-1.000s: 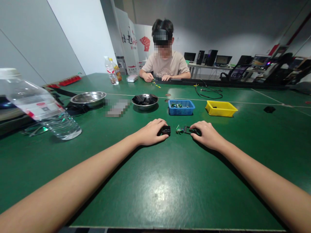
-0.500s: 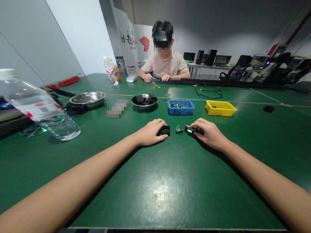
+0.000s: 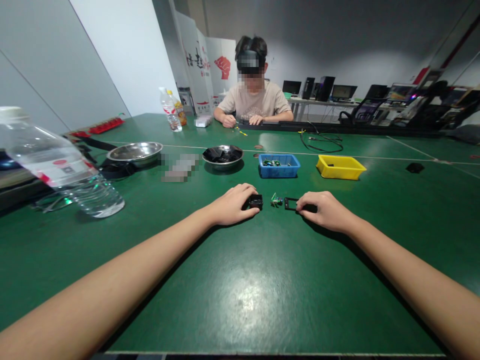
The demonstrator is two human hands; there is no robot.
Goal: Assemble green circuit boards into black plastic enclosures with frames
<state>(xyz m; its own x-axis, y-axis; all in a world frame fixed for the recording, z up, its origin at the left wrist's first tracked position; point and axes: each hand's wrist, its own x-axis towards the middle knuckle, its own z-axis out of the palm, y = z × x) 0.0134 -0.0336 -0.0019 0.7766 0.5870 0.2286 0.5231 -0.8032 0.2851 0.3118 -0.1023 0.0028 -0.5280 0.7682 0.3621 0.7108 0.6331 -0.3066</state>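
My left hand is closed around the left side of a small black box-shaped housing, which rests on the green table. Part of the housing is hidden under the fingers. Just right of it lies a small green circuit board with wires, touched by neither hand. My right hand pinches a thin black rectangular frame with an open middle; it lies flat on the table or very near it, and its right end is covered by my fingers.
Beyond my hands stand a metal bowl of black parts, a blue bin with circuit boards and a yellow bin. A water bottle leans at the left near a metal dish. A person sits across the table.
The black frame in my right hand has gone from tilted to flat, and the fingers have lowered with it. My left hand and the housing have stayed put.
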